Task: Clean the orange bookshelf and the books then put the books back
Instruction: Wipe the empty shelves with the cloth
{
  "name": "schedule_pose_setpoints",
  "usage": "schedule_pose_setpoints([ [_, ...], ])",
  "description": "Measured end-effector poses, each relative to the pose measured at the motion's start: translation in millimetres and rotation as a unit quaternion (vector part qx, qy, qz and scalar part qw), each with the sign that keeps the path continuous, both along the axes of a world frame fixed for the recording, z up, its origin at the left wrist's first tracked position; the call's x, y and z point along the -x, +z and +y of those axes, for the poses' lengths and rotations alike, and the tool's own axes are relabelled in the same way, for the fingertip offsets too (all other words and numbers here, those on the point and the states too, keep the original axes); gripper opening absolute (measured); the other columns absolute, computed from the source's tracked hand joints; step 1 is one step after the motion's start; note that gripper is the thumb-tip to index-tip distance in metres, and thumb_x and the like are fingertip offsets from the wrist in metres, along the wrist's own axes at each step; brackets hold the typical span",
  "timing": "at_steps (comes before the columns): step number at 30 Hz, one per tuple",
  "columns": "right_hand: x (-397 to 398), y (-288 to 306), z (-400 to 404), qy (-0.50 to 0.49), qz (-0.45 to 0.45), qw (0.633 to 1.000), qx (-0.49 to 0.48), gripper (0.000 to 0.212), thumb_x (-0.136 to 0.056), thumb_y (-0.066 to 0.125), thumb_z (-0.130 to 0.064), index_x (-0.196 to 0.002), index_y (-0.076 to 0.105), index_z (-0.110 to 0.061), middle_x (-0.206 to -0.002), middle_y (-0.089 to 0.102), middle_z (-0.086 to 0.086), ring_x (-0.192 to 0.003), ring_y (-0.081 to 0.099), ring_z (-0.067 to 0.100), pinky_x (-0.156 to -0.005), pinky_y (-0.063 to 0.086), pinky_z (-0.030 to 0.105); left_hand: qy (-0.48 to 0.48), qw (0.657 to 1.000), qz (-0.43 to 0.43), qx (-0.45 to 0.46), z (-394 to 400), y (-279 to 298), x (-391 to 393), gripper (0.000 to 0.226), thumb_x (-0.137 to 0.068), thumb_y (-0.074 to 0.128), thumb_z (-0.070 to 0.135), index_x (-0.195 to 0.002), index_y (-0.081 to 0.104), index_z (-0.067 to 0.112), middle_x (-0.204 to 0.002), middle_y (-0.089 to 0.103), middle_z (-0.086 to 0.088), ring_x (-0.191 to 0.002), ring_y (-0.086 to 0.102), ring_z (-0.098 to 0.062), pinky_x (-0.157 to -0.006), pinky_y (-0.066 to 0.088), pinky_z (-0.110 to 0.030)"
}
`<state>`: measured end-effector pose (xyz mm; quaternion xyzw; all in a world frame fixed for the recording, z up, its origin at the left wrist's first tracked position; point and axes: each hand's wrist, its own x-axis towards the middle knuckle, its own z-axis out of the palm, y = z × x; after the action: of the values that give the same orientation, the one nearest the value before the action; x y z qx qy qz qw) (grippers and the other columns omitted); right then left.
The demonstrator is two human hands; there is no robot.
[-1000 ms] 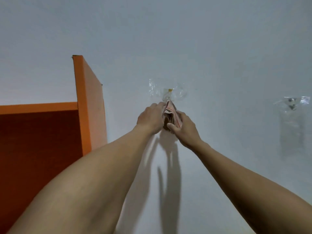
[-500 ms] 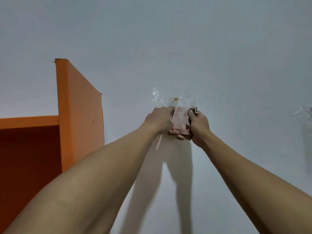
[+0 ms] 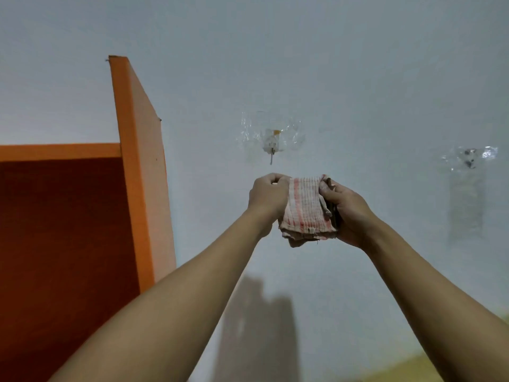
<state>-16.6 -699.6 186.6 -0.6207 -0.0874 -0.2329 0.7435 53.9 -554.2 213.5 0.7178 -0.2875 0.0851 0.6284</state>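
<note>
A folded white cloth with red stripes (image 3: pixel 304 209) is stretched between my two hands in front of a pale wall. My left hand (image 3: pixel 268 195) grips its left edge with curled fingers. My right hand (image 3: pixel 348 209) pinches its right edge. The orange bookshelf (image 3: pixel 139 172) stands at the left, with its upright side panel and a dark orange inner compartment. No books are in view.
A clear adhesive wall hook (image 3: pixel 271 144) is stuck to the wall just above the cloth. A second clear hook (image 3: pixel 469 158) sits on the wall at the right. A yellowish surface (image 3: pixel 429 370) shows at the bottom right corner.
My hands have drawn the cloth down off the wall hook and spread it wider between them. The hook now hangs bare above the cloth.
</note>
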Motion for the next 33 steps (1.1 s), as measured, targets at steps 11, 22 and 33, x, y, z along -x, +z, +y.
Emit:
schedule_pose_setpoints([
  [11, 105.7, -82.7, 76.6, -0.026, 0.074, 0.997, -0.006, 0.021, -0.105, 0.043, -0.017, -0.103, 0.063, -0.010, -0.087, 0.069, 0.005, -0.076, 0.066, 0.018, -0.064, 0.052, 0.030, -0.170, 0.975, 0.140, 0.034, 97.6, -99.4, 112.7, 0.015, -0.101, 0.047, 0.016, -0.099, 0.062, 0.011, -0.096, 0.070, -0.003, -0.087, 0.066, -0.019, -0.085, 0.058, -0.042],
  [22, 173.8, -142.8, 277.4, 0.034, 0.113, 0.993, -0.023, 0.021, -0.103, 0.048, -0.024, -0.112, 0.066, -0.017, -0.090, 0.065, 0.005, -0.072, 0.061, 0.013, -0.049, 0.040, 0.026, -0.133, 0.990, -0.040, 0.007, 324.6, -163.0, 175.5, 0.013, -0.095, 0.060, -0.003, -0.097, 0.067, 0.008, -0.090, 0.071, -0.016, -0.081, 0.068, -0.023, -0.078, 0.059, -0.037],
  [33, 155.3, -182.7, 463.5, 0.202, 0.163, 0.966, 0.000, 0.014, -0.102, 0.046, -0.005, -0.093, 0.057, -0.004, -0.080, 0.064, 0.015, -0.064, 0.064, 0.021, -0.055, 0.052, 0.030, -0.026, 0.994, 0.028, -0.103, 526.0, -167.5, 188.2, 0.027, -0.090, 0.054, -0.009, -0.086, 0.058, 0.017, -0.095, 0.059, -0.008, -0.079, 0.056, -0.021, -0.073, 0.051, -0.035],
])
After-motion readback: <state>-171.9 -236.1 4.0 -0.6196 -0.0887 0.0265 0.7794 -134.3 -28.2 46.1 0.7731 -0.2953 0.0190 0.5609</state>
